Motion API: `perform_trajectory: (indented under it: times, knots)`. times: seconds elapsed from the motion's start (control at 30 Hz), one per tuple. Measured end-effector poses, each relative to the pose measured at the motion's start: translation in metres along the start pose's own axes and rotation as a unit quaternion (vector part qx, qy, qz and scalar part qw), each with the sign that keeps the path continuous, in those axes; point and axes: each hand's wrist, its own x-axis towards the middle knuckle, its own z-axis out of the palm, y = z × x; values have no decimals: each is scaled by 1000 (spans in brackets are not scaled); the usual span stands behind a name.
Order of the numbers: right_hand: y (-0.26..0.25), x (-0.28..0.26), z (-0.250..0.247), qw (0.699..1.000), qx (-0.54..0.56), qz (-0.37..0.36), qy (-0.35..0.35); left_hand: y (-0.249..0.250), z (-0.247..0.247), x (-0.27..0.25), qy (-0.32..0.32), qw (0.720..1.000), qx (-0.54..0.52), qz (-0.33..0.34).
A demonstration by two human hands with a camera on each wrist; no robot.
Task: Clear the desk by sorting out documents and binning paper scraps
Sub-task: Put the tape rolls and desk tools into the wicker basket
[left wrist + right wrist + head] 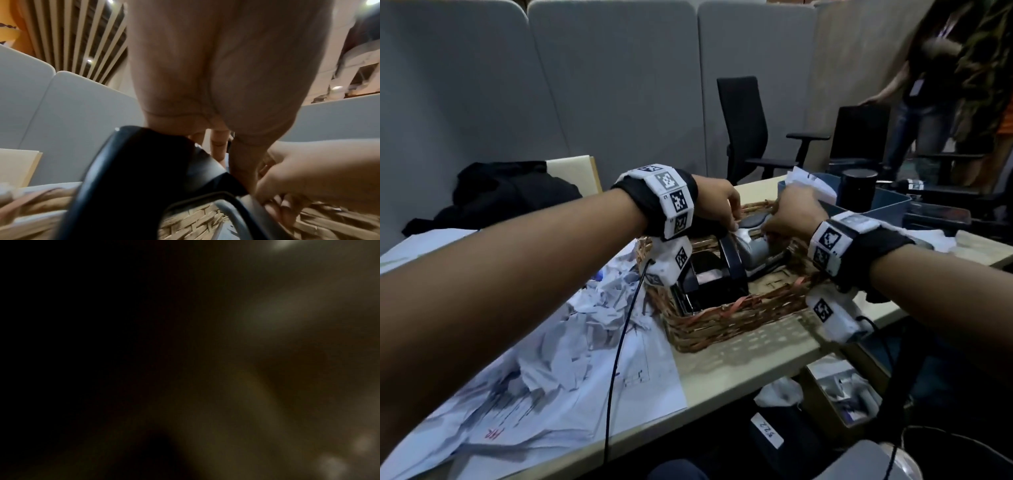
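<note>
Landmark: a woven wicker basket (722,322) is seen on a pale desk (739,363), and every place below is given from it.
Left hand: the left hand (717,202) is reached over the far left rim of the basket, fingers curled downward; what they close on is hidden, so the grip cannot be told. In the left wrist view the palm (216,73) fills the picture above a black device (131,170).
Right hand: the right hand (791,214) is held over the far side of the basket, its fingers bent onto a grey stapler-like tool (760,251) lying inside — a firm grip cannot be told. The right wrist view is dark and blurred.
Basket contents: the black device (709,274) stands inside at the near left; the grey tool lies just behind it.
Paper scraps: a heap of crumpled and torn paper scraps (599,301) is spread on the desk just left of the basket, on top of flat printed sheets (551,394).
Beyond the basket: a blue-grey bin (876,202) holding white paper is set at the far right — touching cannot be told.
Far left: dark clothing (496,195) is heaped on the desk.
</note>
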Motion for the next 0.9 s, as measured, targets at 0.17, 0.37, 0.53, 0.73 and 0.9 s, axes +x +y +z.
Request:
perform_trajectory:
  times: [0.17, 0.37, 0.53, 0.73, 0.9]
  knots:
    - [-6, 8, -12, 980, 183, 45, -61, -18, -5, -14, 9, 997, -81, 10]
    - [-55, -25, -61, 964, 257, -35, -64, -66, -26, -55, 28, 980, -191, -46]
    - [-139, -58, -75, 953, 257, -125, -104, -127, -32, -115, 61, 971, -193, -124]
    - [-269, -83, -53, 943, 213, -238, -90, -198, -32, -211, 100, 959, -155, -215]
    - [-332, -91, -18, 941, 115, -304, -93, -256, -21, -280, 125, 941, -132, -284]
